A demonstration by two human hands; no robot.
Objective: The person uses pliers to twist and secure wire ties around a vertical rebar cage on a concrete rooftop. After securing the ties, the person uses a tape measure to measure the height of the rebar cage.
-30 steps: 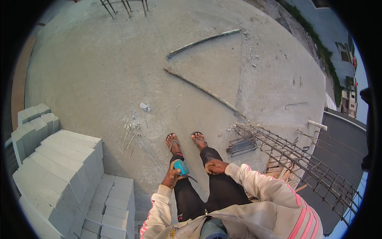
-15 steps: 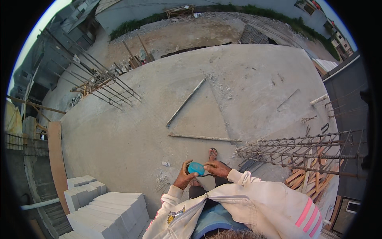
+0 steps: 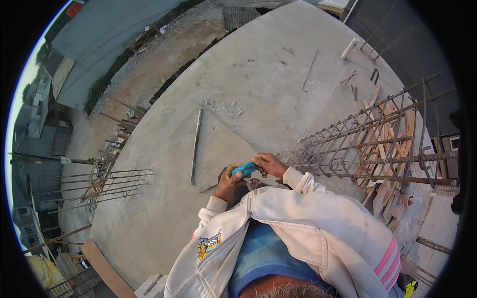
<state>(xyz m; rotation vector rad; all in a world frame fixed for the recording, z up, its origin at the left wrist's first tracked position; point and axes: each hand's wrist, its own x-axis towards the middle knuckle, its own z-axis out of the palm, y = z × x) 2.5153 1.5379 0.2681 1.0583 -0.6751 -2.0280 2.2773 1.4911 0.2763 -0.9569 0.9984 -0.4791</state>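
A small rounded turquoise case [image 3: 244,169] is held in front of my body, seen nearly edge-on; its exact kind does not show. My left hand [image 3: 228,183] is closed around its left side, with the thumb along the near edge. At the opposite end, the fingers of my right hand [image 3: 270,165] are bent and gripping it. Both sleeves of the pale jacket [image 3: 308,208] reach to my wrists. Below the hands, part of a foot [image 3: 253,184] shows on the concrete.
A long rebar cage [image 3: 367,134] juts up at the right, beside stacked timber strips [image 3: 392,154]. More rebar rods [image 3: 109,184] stick out at the left. A straight stick [image 3: 197,146] lies on the concrete slab [image 3: 238,64], near loose rubble [image 3: 223,107].
The view has swung to the right. Both hands have risen relative to my body, and the turquoise case has tilted from showing its broad face to nearly edge-on.
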